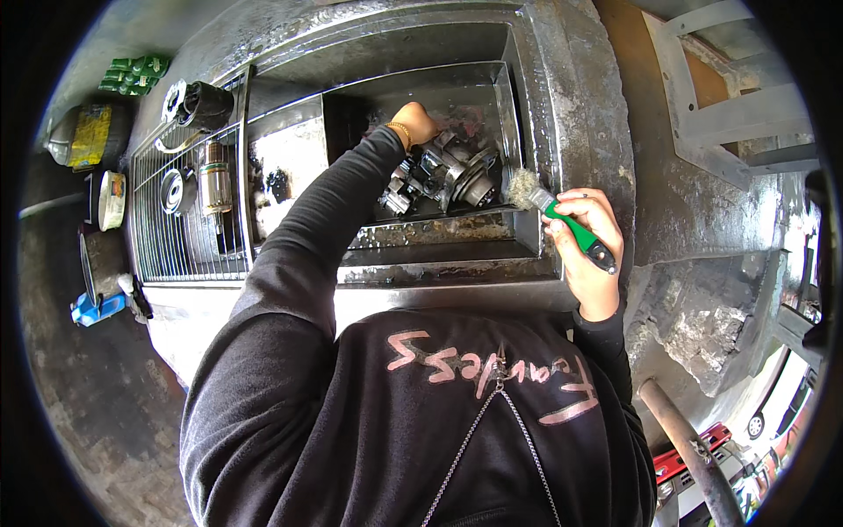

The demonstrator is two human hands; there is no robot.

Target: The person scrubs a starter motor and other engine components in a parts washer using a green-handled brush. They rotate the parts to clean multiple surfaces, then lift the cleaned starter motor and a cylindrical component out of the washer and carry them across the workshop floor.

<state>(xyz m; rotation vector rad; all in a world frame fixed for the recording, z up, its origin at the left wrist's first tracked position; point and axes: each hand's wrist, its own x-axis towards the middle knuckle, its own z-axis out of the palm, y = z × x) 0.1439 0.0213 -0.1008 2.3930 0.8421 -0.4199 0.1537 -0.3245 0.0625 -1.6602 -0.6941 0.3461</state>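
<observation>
As the view is read like a clock face, a wire rack (246, 149) sits between nine and ten o'clock, bearing a black cylindrical housing (209, 105), a round metal cap (178, 191) and a metal armature (215, 180). Just past twelve, a cluster of grimy metal machine parts (457, 171) lies in a dark, wet metal tray (369, 101). At about half past two, a green-handled paintbrush (571, 226) has its bristles (524, 188) at the tray's right edge, apart from the parts.

Good brushing here probably depends on the left hand steadying a part so it does not roll, while the bristles work in short strokes into grooves and recesses. Keeping the parts low, inside the tray walls, should contain drips, and turning them would expose their undersides.

The left hand (415, 123) is at twelve o'clock, its dark-sleeved arm reaching up from about half past eight. The wrist, wearing a gold-coloured bracelet (399, 134), leans over the tray, knuckles up. The fingers curl downward with their tips hidden, so I cannot tell how far they close or whether they grip anything. The right hand (593, 237) is between two and three, its forearm rising from about four. Thumb and fingers pinch firmly around the handle, bristles angled toward ten.
</observation>
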